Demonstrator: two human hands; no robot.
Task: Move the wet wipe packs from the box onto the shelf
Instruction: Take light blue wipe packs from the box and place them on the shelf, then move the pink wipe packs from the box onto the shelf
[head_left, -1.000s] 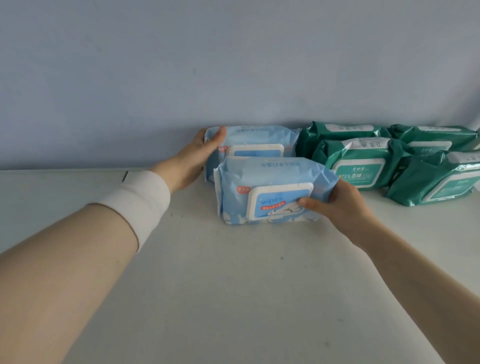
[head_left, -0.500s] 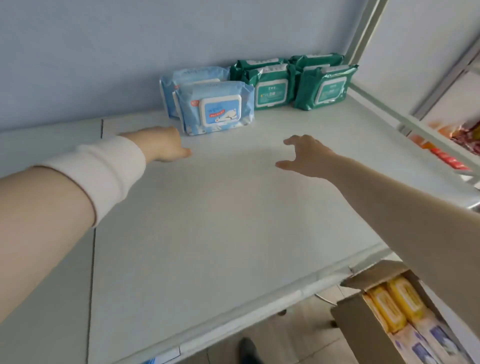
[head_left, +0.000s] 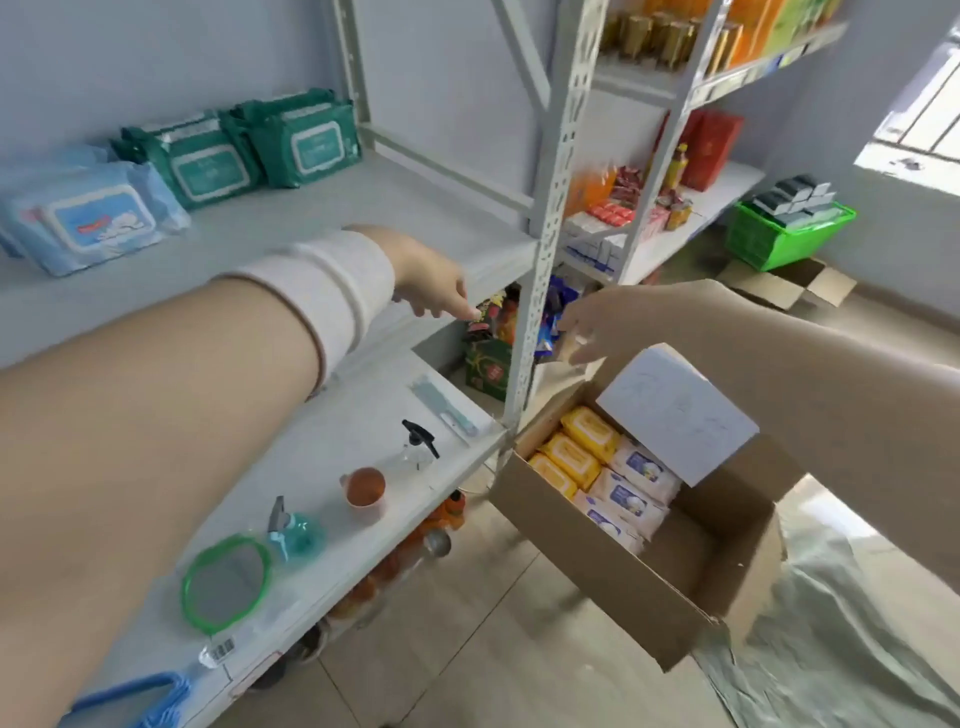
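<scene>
**Both hands empty between shelf and box**

At ten o'clock, on the upper shelf (head_left: 322, 208): four green wet wipe packs (head_left: 304, 143) in two front-and-back pairs, and beside them, at nine o'clock, at least two blue packs (head_left: 96, 218) standing upright, white flip lid facing out; print too blurred to read. Down at four o'clock, in the open cardboard box (head_left: 613, 566) on the floor: three yellow packs (head_left: 574, 452) in one row, three white packs (head_left: 631, 488) with blue label patches in the next row, all lying flat, touching. White flap (head_left: 675, 410) of the box raised, faint scribbles on it, unreadable.

Left hand (head_left: 434, 278) at centre, over the shelf edge, white band (head_left: 337, 288) on the wrist, fingers loosely curled and pointing down, grip holding nothing. Right hand (head_left: 592, 325) at two o'clock above the box, fingers spread, grip wide and empty.

On the lower shelf (head_left: 363, 415), six to seven o'clock: one green-rimmed mirror (head_left: 226, 584), one teal spray bottle (head_left: 291, 530), one orange cup (head_left: 363, 486), one clear spray bottle (head_left: 418, 447) with black trigger. Far off at two o'clock, one green basket (head_left: 779, 234).
</scene>
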